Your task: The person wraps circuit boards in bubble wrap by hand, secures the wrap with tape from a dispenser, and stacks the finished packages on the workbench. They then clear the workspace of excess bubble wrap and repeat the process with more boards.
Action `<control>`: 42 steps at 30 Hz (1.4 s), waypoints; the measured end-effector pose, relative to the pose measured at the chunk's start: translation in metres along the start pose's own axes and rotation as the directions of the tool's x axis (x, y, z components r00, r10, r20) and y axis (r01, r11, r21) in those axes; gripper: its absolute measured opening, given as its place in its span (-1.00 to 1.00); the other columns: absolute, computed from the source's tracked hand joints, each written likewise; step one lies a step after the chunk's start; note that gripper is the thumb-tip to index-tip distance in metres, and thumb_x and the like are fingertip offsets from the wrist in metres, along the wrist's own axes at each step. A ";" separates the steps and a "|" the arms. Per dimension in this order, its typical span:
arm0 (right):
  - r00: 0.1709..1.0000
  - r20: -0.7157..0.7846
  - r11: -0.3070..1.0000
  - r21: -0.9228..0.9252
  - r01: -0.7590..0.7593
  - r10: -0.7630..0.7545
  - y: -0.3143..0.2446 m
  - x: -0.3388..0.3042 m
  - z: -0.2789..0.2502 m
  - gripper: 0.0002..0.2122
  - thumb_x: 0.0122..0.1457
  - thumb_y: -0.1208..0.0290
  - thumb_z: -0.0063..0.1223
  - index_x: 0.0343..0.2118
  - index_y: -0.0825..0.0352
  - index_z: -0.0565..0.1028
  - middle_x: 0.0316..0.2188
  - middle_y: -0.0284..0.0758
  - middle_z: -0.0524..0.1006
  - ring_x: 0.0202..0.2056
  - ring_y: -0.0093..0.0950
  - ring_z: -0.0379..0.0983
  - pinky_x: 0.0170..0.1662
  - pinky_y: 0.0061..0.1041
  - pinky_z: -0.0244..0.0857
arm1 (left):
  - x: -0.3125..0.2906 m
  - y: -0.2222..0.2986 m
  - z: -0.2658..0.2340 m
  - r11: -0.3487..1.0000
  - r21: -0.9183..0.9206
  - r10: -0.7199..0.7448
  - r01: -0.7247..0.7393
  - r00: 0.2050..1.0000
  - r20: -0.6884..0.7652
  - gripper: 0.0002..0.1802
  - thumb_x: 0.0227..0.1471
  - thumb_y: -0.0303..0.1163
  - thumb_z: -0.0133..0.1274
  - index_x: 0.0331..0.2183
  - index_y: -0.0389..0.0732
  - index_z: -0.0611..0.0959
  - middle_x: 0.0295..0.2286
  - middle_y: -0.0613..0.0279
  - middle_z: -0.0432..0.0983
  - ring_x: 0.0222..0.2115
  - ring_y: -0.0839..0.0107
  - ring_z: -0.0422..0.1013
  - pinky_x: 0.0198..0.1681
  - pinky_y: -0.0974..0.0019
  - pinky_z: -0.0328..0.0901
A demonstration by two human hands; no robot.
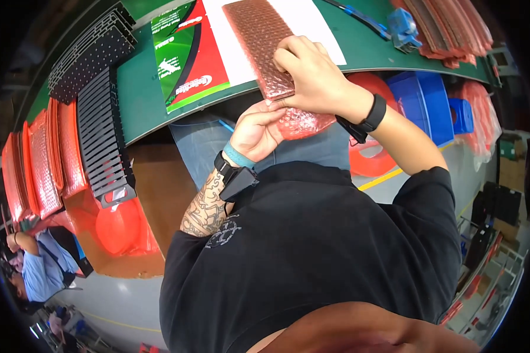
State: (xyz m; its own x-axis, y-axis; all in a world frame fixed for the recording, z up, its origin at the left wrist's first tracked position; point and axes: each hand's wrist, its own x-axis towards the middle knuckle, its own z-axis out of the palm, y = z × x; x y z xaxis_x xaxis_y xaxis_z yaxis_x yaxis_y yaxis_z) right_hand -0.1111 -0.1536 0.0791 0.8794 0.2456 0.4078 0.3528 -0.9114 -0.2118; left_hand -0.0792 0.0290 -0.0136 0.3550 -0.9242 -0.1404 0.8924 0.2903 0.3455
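Observation:
A long, flat, dark piece lies inside a pink bubble-wrap bag, across the near edge of the green table. My right hand rests on the bag's near part, fingers curled over its right side and thumb reaching toward the near end. Palm up, my left hand grips that near end, its fingers partly hidden under the plastic. The loose, crumpled flap of the bag hangs past the table edge, below my right hand. Both hands meet at the bag's end.
Under the bag lie a white sheet and a red-and-green printed sheet. Black slotted panels and bubble-wrapped packs stand left. A blue tape dispenser, more wrapped packs and a blue bin are right. Another person is far left.

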 end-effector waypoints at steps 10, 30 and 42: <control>0.998 0.008 0.989 0.138 -0.060 0.059 0.032 0.010 0.025 -0.41 -0.34 0.30 0.55 -0.21 0.32 0.43 -0.05 -0.19 0.42 0.03 -0.12 0.36 0.08 -0.22 0.29 | 0.011 0.005 -0.010 0.995 0.023 0.099 -0.100 0.994 0.049 -0.56 0.33 -0.44 -0.10 0.17 -0.41 0.34 0.11 0.01 0.41 0.11 0.18 0.41 0.22 0.03 0.30; 0.967 0.076 0.969 0.062 0.240 -0.245 0.063 -0.012 0.043 -0.56 -0.12 0.34 0.39 -0.13 0.40 0.61 0.03 -0.15 0.57 0.16 -0.15 0.43 0.21 -0.22 0.34 | 0.025 0.007 -0.033 0.865 0.438 0.315 -0.247 0.945 -0.089 -0.59 0.36 -0.33 -0.08 0.12 -0.37 0.43 0.02 0.08 0.50 0.01 0.33 0.47 0.11 0.19 0.36; 0.889 0.041 0.798 0.423 -0.429 0.456 0.023 -0.033 0.017 -0.74 0.15 0.39 0.28 -0.17 0.44 0.59 -0.24 -0.23 0.64 -0.16 -0.42 0.62 -0.11 -0.45 0.52 | 0.011 0.009 -0.008 0.905 0.370 0.293 -0.210 0.938 -0.186 -0.62 0.39 -0.26 -0.12 -0.07 -0.40 0.58 -0.19 0.16 0.62 -0.14 0.41 0.54 0.00 0.30 0.40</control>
State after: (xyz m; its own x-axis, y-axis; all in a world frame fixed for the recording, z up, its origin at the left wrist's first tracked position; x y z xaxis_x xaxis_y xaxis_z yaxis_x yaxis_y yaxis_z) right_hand -0.1269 -0.1772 0.0456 0.9557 -0.1840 0.2299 0.0397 -0.6931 -0.7197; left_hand -0.0655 0.0233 -0.0192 0.6465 -0.7355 -0.2027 0.6300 0.3649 0.6855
